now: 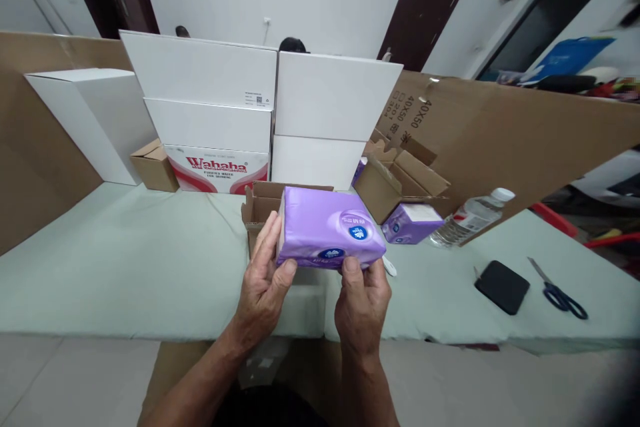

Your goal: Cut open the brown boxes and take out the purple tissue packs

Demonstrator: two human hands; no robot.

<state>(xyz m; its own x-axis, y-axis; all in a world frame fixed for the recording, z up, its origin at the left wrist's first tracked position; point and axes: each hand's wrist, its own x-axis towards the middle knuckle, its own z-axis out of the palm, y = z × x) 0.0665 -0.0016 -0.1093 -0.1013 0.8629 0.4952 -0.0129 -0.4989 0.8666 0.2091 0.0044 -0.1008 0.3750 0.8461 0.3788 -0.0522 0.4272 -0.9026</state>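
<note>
A purple pack of tissues (320,220) is held up between my two hands, above the near part of the table. My left hand (263,283) grips its left end, fingers along the side and thumb at the front lower corner. At the front right, my right hand (364,300) pinches the lower edge, thumb on the front face and fingers underneath. Just behind the pack stands an open brown cardboard box (257,203), mostly hidden by it. A small white object (390,268) shows in part beside my right hand.
An open carton (385,187), another purple tissue pack (411,225) and a water bottle (470,217) stand to the right. Nearer lie a black pouch (501,287) and scissors (560,295). White boxes (210,73) and a small brown box (156,165) line the back.
</note>
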